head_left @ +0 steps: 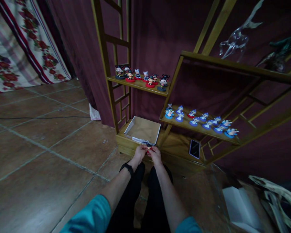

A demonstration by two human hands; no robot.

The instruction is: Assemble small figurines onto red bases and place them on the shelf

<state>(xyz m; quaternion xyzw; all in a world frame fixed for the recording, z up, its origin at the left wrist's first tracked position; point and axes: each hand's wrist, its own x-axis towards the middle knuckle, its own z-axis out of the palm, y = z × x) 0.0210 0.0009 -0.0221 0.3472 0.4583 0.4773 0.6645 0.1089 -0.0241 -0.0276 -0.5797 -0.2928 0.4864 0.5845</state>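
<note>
Between my two hands is a small figurine (149, 146) with a dark top and some red, held in front of an open cardboard box. Its left side is pinched by the fingers of my left hand (141, 151), which has a black band on the wrist. From the other side my right hand (155, 153) grips it with closed fingers. Just beyond them the shallow white-edged box (146, 128) rests on the bottom shelf, its brown inner floor showing. The figurine's finer details are too small to make out.
Dark-haired figurines on red and black bases (150, 81) line the upper left shelf. Several blue and purple figurines (195, 121) stand on the middle right shelf. A phone (194, 149) lies on the bottom shelf. Above right is a clear glass animal (235, 40). A white box (241, 207) sits on the floor.
</note>
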